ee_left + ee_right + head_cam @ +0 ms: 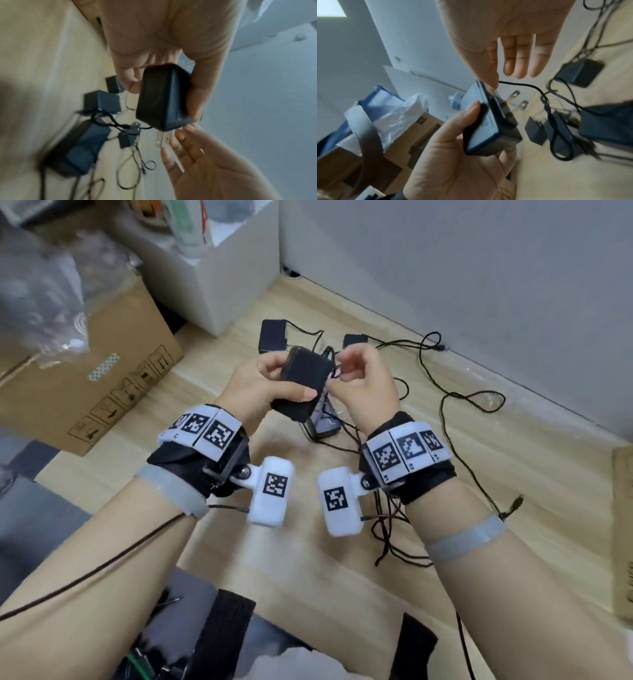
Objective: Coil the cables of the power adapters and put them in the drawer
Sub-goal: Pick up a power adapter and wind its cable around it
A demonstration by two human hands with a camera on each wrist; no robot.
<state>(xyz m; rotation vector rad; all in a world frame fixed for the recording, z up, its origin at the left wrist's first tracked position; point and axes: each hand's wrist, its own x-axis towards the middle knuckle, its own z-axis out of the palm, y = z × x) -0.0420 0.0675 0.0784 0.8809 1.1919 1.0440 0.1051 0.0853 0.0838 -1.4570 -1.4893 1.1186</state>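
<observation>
Wooden floor (239,330) — left hand (260,385) grips adapter (301,383); wrist view alone shows prongs (163,139), right hand (363,378) pinching cable (522,85).

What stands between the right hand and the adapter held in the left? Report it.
Nothing visible. The left hand grips the adapter by its body, leaving its prongs and cable bare. The right hand is close beside those prongs, with only open air between.

Black power adapter (303,385), boxy, two flat metal prongs (163,139) out, gripped in left hand (260,385). Its thin cable (522,85) leaves by the right hand (363,381) fingertips (pinched or not, unclear). Other adapters (273,336) lie on the floor beyond both hands, cables loose, uncoiled.
</observation>
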